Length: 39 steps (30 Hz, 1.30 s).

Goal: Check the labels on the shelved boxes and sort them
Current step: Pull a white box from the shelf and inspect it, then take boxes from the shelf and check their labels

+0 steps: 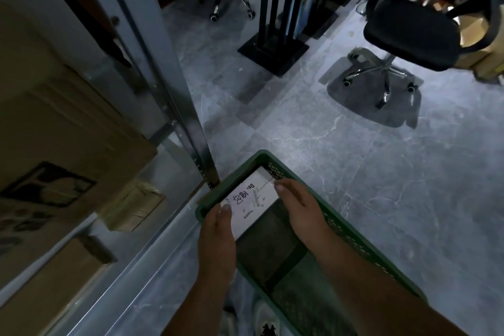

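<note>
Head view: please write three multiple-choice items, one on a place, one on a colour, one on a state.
1. Where is the white box? A on a chair; B on the shelf; C at the basket.
2. What colour is the basket? A green; B red; C blue.
3. What does the left hand do? A hangs idle; B holds the white box; C rests on a chair.
Answers: 1 C, the box is within the basket's rim; 2 A, its walls are green; 3 B, its thumb lies on the box.
</note>
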{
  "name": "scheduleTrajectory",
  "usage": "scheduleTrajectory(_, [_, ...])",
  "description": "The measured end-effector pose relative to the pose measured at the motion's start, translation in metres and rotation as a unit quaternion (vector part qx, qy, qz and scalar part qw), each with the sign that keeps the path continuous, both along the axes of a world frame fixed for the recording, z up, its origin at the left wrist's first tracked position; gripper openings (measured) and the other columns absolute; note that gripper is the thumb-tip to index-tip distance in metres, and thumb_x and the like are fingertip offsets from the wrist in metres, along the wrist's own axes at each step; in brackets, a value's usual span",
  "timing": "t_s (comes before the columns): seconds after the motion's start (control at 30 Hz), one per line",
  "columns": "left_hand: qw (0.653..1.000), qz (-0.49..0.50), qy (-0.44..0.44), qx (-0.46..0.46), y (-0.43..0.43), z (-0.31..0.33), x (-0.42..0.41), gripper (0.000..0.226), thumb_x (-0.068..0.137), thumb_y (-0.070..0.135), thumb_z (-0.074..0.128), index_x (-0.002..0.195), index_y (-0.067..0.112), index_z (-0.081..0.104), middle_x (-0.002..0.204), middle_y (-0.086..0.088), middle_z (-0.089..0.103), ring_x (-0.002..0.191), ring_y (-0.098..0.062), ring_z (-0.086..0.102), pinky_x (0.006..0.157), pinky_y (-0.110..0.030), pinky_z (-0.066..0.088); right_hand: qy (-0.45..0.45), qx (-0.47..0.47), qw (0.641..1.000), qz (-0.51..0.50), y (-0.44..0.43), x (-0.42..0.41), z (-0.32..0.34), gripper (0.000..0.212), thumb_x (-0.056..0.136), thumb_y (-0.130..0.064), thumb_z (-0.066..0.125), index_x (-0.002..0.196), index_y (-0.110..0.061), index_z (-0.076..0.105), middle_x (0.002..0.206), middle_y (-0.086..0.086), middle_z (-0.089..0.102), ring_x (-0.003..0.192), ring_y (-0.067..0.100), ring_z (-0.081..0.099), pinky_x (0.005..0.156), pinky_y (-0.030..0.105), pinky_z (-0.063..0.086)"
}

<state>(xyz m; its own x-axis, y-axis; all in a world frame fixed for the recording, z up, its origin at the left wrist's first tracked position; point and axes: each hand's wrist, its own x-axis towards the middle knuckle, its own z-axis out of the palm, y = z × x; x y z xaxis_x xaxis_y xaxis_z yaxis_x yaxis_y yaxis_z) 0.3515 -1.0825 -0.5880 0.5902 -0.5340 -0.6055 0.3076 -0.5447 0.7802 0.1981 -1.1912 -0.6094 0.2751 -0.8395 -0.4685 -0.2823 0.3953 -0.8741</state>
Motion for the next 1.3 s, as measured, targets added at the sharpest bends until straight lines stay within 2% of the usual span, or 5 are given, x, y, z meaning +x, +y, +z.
scheduleTrajectory(0.13, [0.999, 0.027, 0.017, -0.011, 0.023, 0.050, -0.005, 0.024, 0.116, 0.039, 0.045, 0.131, 0.028, 0.060, 0.105, 0.023, 0.059, 0.090, 0.011, 0.054, 0.062, 0.002, 0.042, -0.007, 0.002, 1.000, -0.031, 0.027, -0.013, 0.047, 0.022, 0.107, -0.051, 0.064, 0.120, -0.039, 0.077, 0.119, -0.011, 0.079, 0.115, 0.012, 0.073, 0.109, 0.045, 0.055])
scheduleTrajectory(0.37, [0.996, 0.073, 0.039, -0.025, 0.062, 0.125, -0.004, 0.047, 0.113, 0.050, 0.048, 0.155, 0.030, 0.054, 0.154, 0.008, 0.057, 0.137, -0.015, 0.056, 0.126, -0.048, 0.038, -0.023, 0.003, 0.999, -0.031, 0.058, -0.019, 0.125, 0.023, 0.108, -0.048, 0.062, 0.118, -0.034, 0.076, 0.108, -0.016, 0.080, 0.107, 0.005, 0.073, 0.085, 0.020, 0.050])
scheduleTrajectory(0.57, [0.996, 0.085, -0.002, -0.040, 0.094, 0.184, 0.003, 0.074, 0.099, 0.072, 0.049, 0.158, 0.027, 0.054, 0.156, 0.006, 0.058, 0.141, -0.016, 0.056, 0.126, -0.049, 0.040, -0.034, -0.020, 0.999, 0.006, 0.072, -0.002, 0.183, 0.019, 0.107, -0.045, 0.066, 0.115, -0.031, 0.077, 0.108, -0.009, 0.080, 0.102, 0.004, 0.074, 0.093, 0.030, 0.054])
scheduleTrajectory(0.97, [0.990, 0.089, -0.059, -0.096, 0.193, 0.277, 0.005, 0.075, 0.093, 0.075, 0.046, 0.148, 0.026, 0.063, 0.139, 0.005, 0.069, 0.126, -0.015, 0.066, 0.114, -0.050, 0.049, -0.092, -0.077, 0.988, 0.095, 0.172, 0.028, 0.276, 0.021, 0.107, -0.047, 0.065, 0.121, -0.034, 0.074, 0.131, -0.010, 0.073, 0.125, 0.008, 0.067, 0.095, 0.027, 0.048])
scheduleTrajectory(1.3, [0.974, 0.114, -0.110, -0.162, 0.327, 0.328, 0.006, 0.063, 0.103, 0.072, 0.047, 0.136, 0.025, 0.071, 0.130, 0.006, 0.075, 0.117, -0.011, 0.071, 0.111, -0.047, 0.053, -0.130, -0.118, 0.980, 0.098, 0.306, 0.043, 0.327, 0.042, 0.086, -0.070, 0.065, 0.115, -0.042, 0.076, 0.124, -0.008, 0.077, 0.122, 0.013, 0.071, 0.114, 0.046, 0.051])
